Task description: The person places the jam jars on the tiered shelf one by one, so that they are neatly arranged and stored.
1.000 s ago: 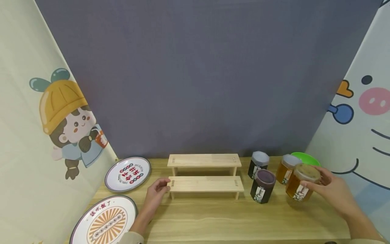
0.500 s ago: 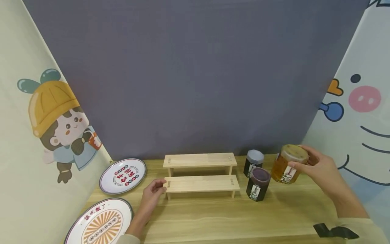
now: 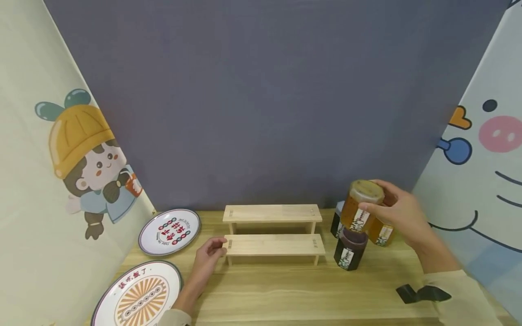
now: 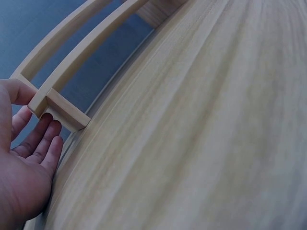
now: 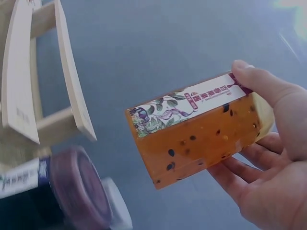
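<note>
My right hand [image 3: 391, 206] grips a hexagonal jam jar [image 5: 201, 127], holding it raised above the table. Orange contents with dark seeds and a white printed label show through it; its lid is yellowish. In the head view the jar overlaps a dark jar [image 3: 348, 256] with a purple lid, and partly covers another dark jar [image 3: 335, 224] and an amber jar [image 3: 382, 233] behind. My left hand [image 3: 208, 256] holds the left end of the front wooden shelf [image 3: 275, 244], with fingers [image 4: 45, 139] under the board in the left wrist view.
A taller wooden shelf [image 3: 272, 213] stands right behind the front one. On the left are two printed plates, a smaller one [image 3: 148, 237] and a larger one [image 3: 106, 296]. A grey cloth backdrop [image 3: 261, 113] rises behind the wooden table [image 3: 285, 290].
My right hand has lifted the seeded jam jar and carried it leftward, from beside the amber jar to over the dark jars. My left hand stays at the shelf's end.
</note>
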`<state>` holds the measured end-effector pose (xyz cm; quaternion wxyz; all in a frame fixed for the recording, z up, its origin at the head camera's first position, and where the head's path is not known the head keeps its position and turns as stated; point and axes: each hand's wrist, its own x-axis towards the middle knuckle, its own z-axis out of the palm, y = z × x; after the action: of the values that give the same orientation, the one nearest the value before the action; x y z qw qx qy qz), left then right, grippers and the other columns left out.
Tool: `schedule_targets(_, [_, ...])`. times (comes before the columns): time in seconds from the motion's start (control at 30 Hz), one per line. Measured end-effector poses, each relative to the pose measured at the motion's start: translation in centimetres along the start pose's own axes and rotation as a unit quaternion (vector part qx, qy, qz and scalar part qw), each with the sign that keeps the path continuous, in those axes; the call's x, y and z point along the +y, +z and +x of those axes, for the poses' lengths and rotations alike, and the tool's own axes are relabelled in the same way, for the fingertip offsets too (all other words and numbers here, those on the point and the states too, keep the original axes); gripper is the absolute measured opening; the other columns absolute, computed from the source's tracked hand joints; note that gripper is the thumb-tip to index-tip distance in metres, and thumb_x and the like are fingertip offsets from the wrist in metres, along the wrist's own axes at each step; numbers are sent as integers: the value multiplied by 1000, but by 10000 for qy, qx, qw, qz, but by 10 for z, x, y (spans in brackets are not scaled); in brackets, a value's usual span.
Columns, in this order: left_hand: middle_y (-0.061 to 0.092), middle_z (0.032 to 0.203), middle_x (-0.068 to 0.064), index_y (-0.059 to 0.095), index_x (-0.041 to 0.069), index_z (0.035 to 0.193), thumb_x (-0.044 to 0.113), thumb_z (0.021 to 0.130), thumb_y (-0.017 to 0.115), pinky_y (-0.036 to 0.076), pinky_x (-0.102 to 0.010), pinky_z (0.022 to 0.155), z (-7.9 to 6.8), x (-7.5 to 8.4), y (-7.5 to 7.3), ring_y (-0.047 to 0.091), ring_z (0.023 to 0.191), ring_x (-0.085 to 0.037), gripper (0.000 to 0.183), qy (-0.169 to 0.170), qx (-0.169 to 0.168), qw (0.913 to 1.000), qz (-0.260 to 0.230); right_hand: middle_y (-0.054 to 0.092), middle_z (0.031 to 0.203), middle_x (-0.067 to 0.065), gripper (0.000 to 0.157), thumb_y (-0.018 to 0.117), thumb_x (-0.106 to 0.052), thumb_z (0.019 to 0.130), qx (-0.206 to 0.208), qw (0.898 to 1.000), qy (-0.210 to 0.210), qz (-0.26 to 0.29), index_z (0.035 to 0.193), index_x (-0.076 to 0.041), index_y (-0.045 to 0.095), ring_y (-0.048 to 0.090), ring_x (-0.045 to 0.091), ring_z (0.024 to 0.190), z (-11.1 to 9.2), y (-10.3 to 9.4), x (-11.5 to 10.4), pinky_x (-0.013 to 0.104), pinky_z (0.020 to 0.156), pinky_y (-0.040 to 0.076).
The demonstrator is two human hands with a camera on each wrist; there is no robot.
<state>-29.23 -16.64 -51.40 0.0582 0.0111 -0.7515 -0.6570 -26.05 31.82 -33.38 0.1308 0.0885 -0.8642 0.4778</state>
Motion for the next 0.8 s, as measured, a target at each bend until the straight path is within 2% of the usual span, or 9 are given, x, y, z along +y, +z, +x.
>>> schedule_targets(0.23, [65,128,-15,65,2,124,1,93,64,52,-16,90,0,0,1,60,113,-18,31,-36,-60,10000,-34,63,123,-13,69,76,-27,94,-261,9987,-189,405,153,-13,44,66,0,102,14,27,-17,23,78,59])
schedule_targets(0.47, [65,128,-17,65,2,124,1,93,64,52,-16,90,1,-1,1,61,114,-20,31,1,-40,10000,-29,63,136,10,76,80,-37,90,-449,9983,-67,372,155,-21,44,66,1,104,26,50,-32,24,79,59])
schedule_targets(0.57, [65,127,-17,65,1,124,0,93,64,52,-16,90,1,-1,0,61,113,-20,31,9,-27,10000,-22,63,136,13,75,81,-38,89,-538,9974,-72,483,153,-22,46,66,3,105,32,63,-33,26,80,59])
schedule_targets(0.8, [66,126,-17,65,1,122,0,92,64,52,-17,89,2,-2,1,61,108,-16,30,18,17,10000,7,64,132,11,71,83,-35,87,-688,9928,-145,974,149,-22,51,67,12,108,49,96,-31,27,82,60])
